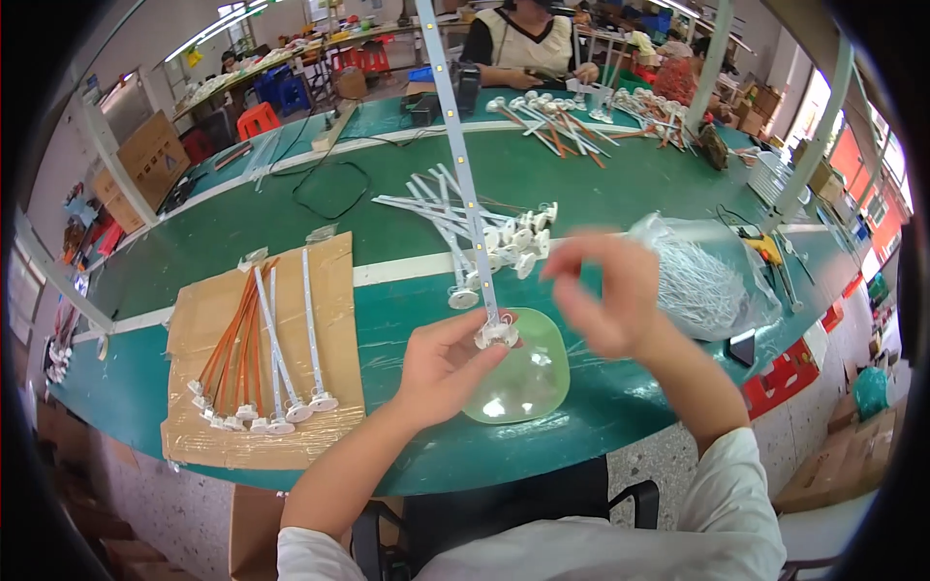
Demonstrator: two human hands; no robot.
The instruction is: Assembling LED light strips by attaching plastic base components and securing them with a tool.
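The left hand (441, 363) has its grip pinched around the white round cap (497, 335) at the lower end of a long LED strip (463, 165), thumb and fingertips closed on it. The strip rises steeply from that cap toward the top of the view, tilted a little to the left, its small yellow dots in a row along its face. The right hand (605, 290) hangs just to the right of the strip, blurred, fingers loosely curled and apart, gripping nothing and not touching the strip.

Just under the left hand's fingers a clear greenish bowl (523, 382) rests on the green surface (387, 310), near its front edge. Beyond the hands lies a loose heap of finished white strips with caps (484, 228). To the right sits a clear plastic bag of thin white parts (702, 281). To the left a sheet of cardboard (208, 320) carries a row of strips, some white and some orange (257, 353), their caps toward the person. Across the surface another person (528, 44) sits at a second heap of strips (562, 121)
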